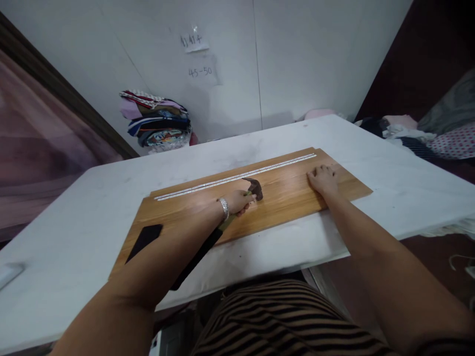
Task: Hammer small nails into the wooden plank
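My left hand (237, 201) is closed around a claw hammer (255, 189), gripping it just below its dark metal head. The hammer's black handle end slants back under my left forearm, and its head is over the middle of a wooden board (285, 185). At the board's right part, my right hand (324, 179) rests on the surface with fingers apart and nothing visible in it. Thin silvery strips (237, 177) run lengthwise near the board's far edge. A flat black object (145, 238) lies on the board's left end, partly hidden by my left arm.
The board lies on a white-covered table (74, 212). Folded cloths (159, 118) are piled at the back left by the wall. More fabrics (408, 131) sit beyond the table's right edge. A white object (10, 273) is at the far left.
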The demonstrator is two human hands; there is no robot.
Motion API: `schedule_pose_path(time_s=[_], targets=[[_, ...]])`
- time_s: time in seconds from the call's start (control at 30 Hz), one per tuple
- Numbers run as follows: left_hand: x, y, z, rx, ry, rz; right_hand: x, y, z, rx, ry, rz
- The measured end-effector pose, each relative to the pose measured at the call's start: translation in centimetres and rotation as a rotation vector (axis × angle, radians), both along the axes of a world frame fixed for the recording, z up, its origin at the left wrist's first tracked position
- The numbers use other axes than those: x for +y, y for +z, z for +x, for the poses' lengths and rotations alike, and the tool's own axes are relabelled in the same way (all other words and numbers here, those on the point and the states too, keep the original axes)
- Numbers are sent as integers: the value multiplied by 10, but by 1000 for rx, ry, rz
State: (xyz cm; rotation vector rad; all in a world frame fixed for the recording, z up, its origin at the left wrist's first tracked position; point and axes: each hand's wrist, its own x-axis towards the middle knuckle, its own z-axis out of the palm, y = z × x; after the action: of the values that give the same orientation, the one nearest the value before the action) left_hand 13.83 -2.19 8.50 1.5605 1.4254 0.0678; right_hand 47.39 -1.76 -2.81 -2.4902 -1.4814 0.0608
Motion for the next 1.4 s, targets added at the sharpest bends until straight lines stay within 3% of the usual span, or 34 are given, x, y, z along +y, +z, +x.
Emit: schedule_pose_path(time_s=[1.4], targets=[[4, -2, 1, -22, -13, 4, -1, 2, -2, 23, 5, 12]])
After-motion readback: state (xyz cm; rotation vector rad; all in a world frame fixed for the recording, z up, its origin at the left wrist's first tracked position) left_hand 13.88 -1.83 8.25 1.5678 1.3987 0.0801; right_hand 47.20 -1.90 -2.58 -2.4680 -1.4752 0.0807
